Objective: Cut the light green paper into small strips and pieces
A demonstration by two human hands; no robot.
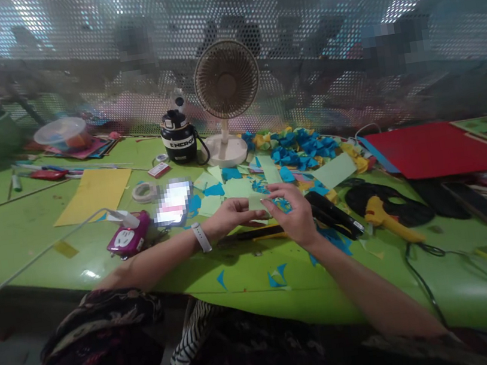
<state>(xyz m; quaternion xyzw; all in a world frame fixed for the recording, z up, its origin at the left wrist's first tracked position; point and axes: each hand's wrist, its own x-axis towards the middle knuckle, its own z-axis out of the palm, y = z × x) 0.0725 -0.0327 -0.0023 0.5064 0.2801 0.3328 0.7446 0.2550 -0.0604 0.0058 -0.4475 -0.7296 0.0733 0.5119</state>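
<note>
The person's left hand (233, 214) and right hand (294, 213) pinch opposite sides of a small pale-green paper piece (257, 203) above the glossy green table (29, 237) — probably to steady such flimsy stock — with the blue-and-yellow folded-paper heap (297, 149) between one and two o'clock, apparently kept out of the way.

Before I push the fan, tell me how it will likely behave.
The fan may tip if pushed high, since its wide head sits on a slim stem. Pushed low, its broad base would probably slide, as the table looks glossy.
</note>
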